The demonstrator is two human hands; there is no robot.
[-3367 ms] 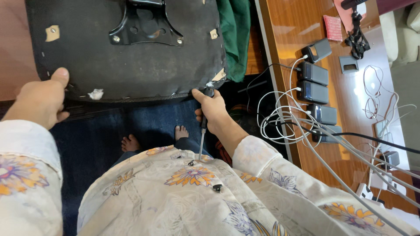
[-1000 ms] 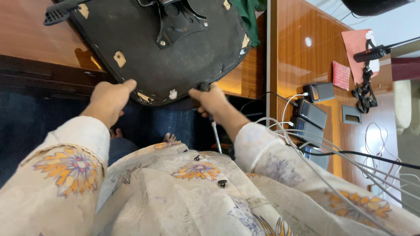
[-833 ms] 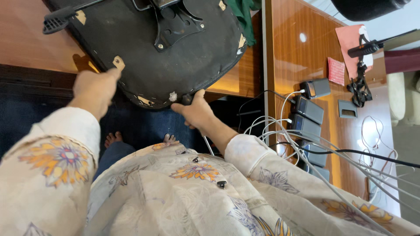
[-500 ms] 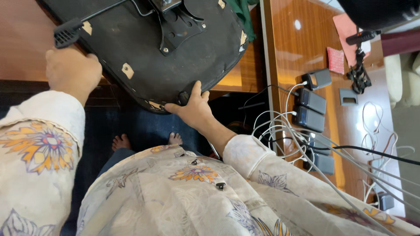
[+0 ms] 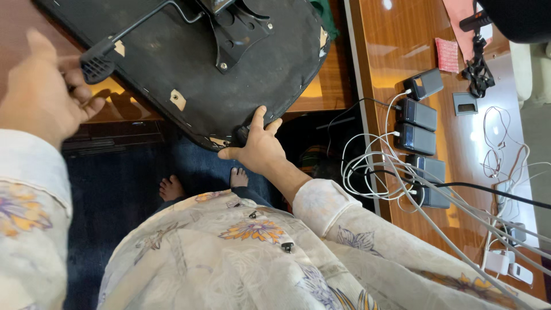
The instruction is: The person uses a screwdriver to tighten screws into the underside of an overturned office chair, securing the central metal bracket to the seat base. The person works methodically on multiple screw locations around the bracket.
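The black underside of a chair seat (image 5: 189,69) fills the top of the view, tilted, with a metal mounting plate (image 5: 238,28) bolted on and torn patches along its rim. A thin lever ending in a black paddle (image 5: 94,64) sticks out to the left. My left hand (image 5: 40,100) is beside that paddle, fingers loosely apart and just touching it. My right hand (image 5: 258,146) grips the seat's lower rim, fingers laid on the underside and thumb along the edge. A small dark thing sits under its palm; I cannot tell what it is.
A wooden desk (image 5: 379,69) runs along the right with several dark power banks (image 5: 419,115), a tangle of white cables (image 5: 373,172), a red cloth (image 5: 446,54) and white plugs (image 5: 508,264). My bare feet (image 5: 172,186) stand on dark blue carpet below.
The seat has swung and tilted, so the lever now points left. My left hand came off the seat rim and moved left to the lever paddle. My right hand stayed on the lower rim.
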